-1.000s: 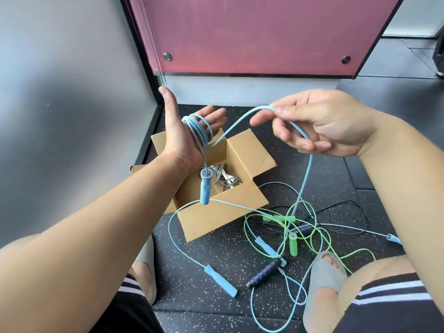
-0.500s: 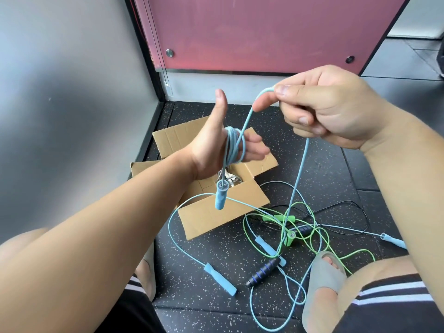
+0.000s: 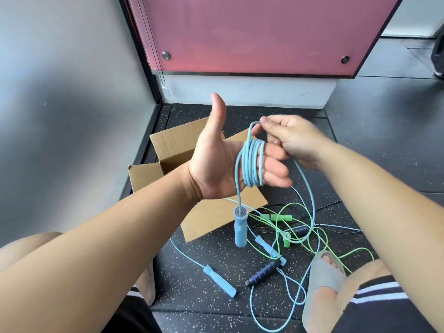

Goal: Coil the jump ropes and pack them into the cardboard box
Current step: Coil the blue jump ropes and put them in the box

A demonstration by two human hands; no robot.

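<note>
Right hand, movement: your right hand (image 3: 295, 140) has come down from high above the coil to just over your left fingers, laying on another turn. The left palm has turned to face you.
Right hand, grip: thumb and forefinger pinch the blue rope (image 3: 252, 164) at the crest of the newest loop.
Left hand, grip: your left hand (image 3: 216, 169) is flat, thumb up, fingers straight and not curled. It serves only as a former, with several turns wound round the four fingers.
Coil: the turns lie side by side, probably held by tension alone. If you slacken the pinch or dip the fingertips, expect them to slide off and spring open.
Hanging handle: the hanging handle (image 3: 241, 227) dangles below the palm on a short lead. Any swing may tug the first turn loose.
Loose tail: the loose tail (image 3: 310, 188) runs down from your right hand into the tangle of the green rope (image 3: 280, 217) and the black-handled rope (image 3: 264, 272). Hauling hard could snag it, drag the others or tighten a knot.
Sandal: the sandal (image 3: 322, 284) sits beside the cords. Whether it pins one cannot be determined.
Cardboard box: the cardboard box (image 3: 173, 145) stands open on the floor behind your left hand, its contents hidden. The blue rope is not yet inside.
</note>
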